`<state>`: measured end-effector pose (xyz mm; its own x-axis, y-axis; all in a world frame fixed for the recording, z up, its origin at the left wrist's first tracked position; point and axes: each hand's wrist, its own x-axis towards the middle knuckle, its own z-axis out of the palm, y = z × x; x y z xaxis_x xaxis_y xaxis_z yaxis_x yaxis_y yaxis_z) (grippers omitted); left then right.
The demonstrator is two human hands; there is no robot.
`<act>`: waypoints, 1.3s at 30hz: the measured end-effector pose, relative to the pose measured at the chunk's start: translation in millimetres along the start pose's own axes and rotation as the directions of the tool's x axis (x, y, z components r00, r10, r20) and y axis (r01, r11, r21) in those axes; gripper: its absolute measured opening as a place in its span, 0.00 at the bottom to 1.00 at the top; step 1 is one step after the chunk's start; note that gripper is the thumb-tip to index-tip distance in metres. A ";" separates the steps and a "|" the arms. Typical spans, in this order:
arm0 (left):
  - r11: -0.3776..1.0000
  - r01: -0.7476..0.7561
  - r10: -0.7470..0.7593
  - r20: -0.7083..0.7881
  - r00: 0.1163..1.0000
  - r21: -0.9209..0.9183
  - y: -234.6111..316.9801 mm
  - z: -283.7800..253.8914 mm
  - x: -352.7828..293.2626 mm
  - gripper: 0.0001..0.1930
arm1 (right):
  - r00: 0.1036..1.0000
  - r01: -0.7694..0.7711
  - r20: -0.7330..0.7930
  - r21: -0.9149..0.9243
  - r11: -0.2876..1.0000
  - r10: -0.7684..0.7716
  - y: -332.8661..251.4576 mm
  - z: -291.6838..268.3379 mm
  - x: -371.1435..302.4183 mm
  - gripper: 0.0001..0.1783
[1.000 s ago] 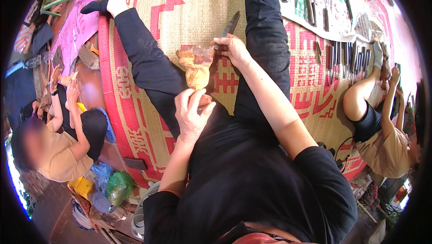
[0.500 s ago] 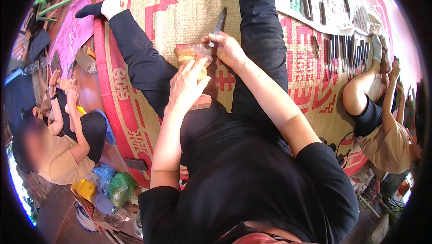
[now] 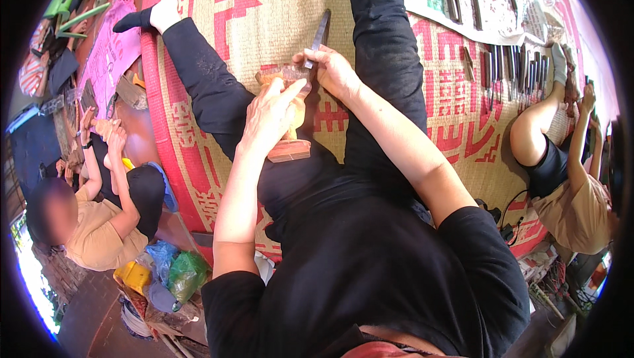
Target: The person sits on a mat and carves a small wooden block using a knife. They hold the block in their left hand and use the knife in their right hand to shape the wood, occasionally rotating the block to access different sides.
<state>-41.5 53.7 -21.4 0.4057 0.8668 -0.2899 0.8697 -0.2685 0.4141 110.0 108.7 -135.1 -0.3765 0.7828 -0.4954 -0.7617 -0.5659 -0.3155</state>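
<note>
A light-brown wood carving [image 3: 298, 117] with a flat reddish base [image 3: 289, 151] rests between my legs, its base toward my lap. My left hand [image 3: 269, 112] lies over the carving and grips it, the index finger reaching toward its far end. In my right hand [image 3: 335, 72] is a slim carving chisel [image 3: 321, 30], pinched near its bright metal end, which meets the carving's far right side. The chisel's dark length points away from me. My left fingers partly hide the carved shape.
I sit on a red and straw-coloured woven mat [image 3: 251, 34]. Rows of carving tools [image 3: 515, 74] lie at right, more on a printed sheet [image 3: 489, 31]. One person [image 3: 99, 226] works at left, another [image 3: 571, 206] sits at right. Plastic bags [image 3: 186, 275] lie lower left.
My left hand has shifted slightly left and bent its fingers more. The carving has turned a little, showing more of its base. The right hand with the chisel has barely moved.
</note>
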 end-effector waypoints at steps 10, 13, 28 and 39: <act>0.991 -0.072 0.074 -0.009 0.997 0.114 -3.3 7.0 8.8 0.26 | 1.000 -0.022 0.016 0.026 0.999 0.022 -1.6 0.6 -0.6 0.09; 0.996 -0.054 0.057 -0.041 0.998 0.067 -4.7 5.2 5.1 0.26 | 1.000 -0.016 0.015 0.023 1.000 0.016 0.1 1.0 1.4 0.08; 0.982 0.052 -0.054 -0.005 0.999 -0.182 -13.6 -7.6 -7.1 0.19 | 0.998 0.013 0.055 -0.024 1.000 -0.012 3.4 -5.3 6.6 0.08; 0.981 -0.003 -0.012 -0.080 0.997 -0.192 -16.6 -9.2 -14.5 0.18 | 0.998 0.026 0.062 -0.047 0.999 -0.023 2.8 -2.8 6.0 0.07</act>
<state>-64.5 49.5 -16.2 0.3710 0.9009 -0.2251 0.7985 -0.1858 0.5726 107.1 111.0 -141.2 -0.3910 0.8102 -0.4366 -0.7458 -0.5569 -0.3656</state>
